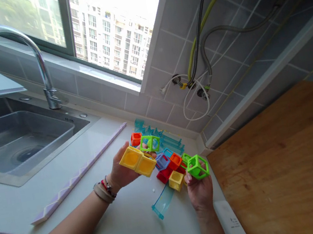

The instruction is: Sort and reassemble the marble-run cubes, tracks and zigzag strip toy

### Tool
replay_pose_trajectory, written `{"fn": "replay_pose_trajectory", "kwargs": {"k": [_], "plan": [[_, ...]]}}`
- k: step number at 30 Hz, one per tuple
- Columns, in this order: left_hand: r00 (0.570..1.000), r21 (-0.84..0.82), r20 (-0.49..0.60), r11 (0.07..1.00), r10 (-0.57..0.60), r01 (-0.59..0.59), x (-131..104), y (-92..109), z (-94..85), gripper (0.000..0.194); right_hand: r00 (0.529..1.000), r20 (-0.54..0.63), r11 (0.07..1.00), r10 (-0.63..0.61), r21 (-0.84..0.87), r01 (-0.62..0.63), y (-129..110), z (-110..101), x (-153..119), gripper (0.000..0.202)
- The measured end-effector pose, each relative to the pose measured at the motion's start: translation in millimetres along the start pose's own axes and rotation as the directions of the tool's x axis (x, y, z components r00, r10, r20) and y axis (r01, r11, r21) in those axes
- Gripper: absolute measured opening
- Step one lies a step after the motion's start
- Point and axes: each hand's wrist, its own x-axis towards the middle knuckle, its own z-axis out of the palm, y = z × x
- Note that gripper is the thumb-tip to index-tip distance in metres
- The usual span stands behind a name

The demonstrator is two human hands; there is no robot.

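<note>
My left hand (121,173) is closed around yellow plastic cube blocks (132,157) with round recesses in their faces. Just beyond its fingers show a green open-frame cube (150,143) and an orange-red cube (136,138); whether these join the yellow ones I cannot tell. My right hand (201,194) grips a bright green open-frame cube (198,167), raised over the counter. Between the hands lies a pile with a purple cube (162,161), an orange cube (175,161), a red cube (164,175) and a yellow cube (176,180).
Clear teal plastic pieces (171,141) lie along the back wall, and a curved teal strip (163,201) sits nearer me. A long lilac strip (78,175) crosses the white counter (113,217). The sink (12,178) is at left, a wooden board (274,168) at right.
</note>
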Motion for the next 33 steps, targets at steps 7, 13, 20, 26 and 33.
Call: {"fn": "replay_pose_trajectory", "kwargs": {"k": [7,13,20,26,33], "plan": [[1.0,-0.096,-0.008,0.995,-0.018,0.017,0.6,1.1,-15.0,0.066,0.999,0.047,1.0,-0.017,-0.021,0.018,8.2,-4.2,-2.0,0.026],[0.999,-0.082,-0.047,0.997,-0.005,0.002,-0.2,1.4,-14.3,0.069,0.997,0.069,0.999,-0.019,-0.024,0.021,10.0,-7.8,-1.0,0.02],[0.998,-0.064,-0.056,0.998,0.0,-0.004,0.0,1.1,-16.9,0.071,0.996,0.073,0.991,-0.051,-0.121,0.06,13.7,-9.1,-3.5,0.021],[0.998,-0.046,-0.066,0.999,0.011,-0.014,0.6,0.1,-14.8,0.067,0.993,0.082,0.955,-0.09,-0.274,0.109,18.4,-6.3,-7.2,0.028],[0.999,-0.027,-0.043,0.999,0.016,-0.017,0.7,-0.3,-14.4,0.067,0.98,0.163,0.888,-0.113,-0.427,0.173,23.0,-13.7,-8.5,0.028]]}}
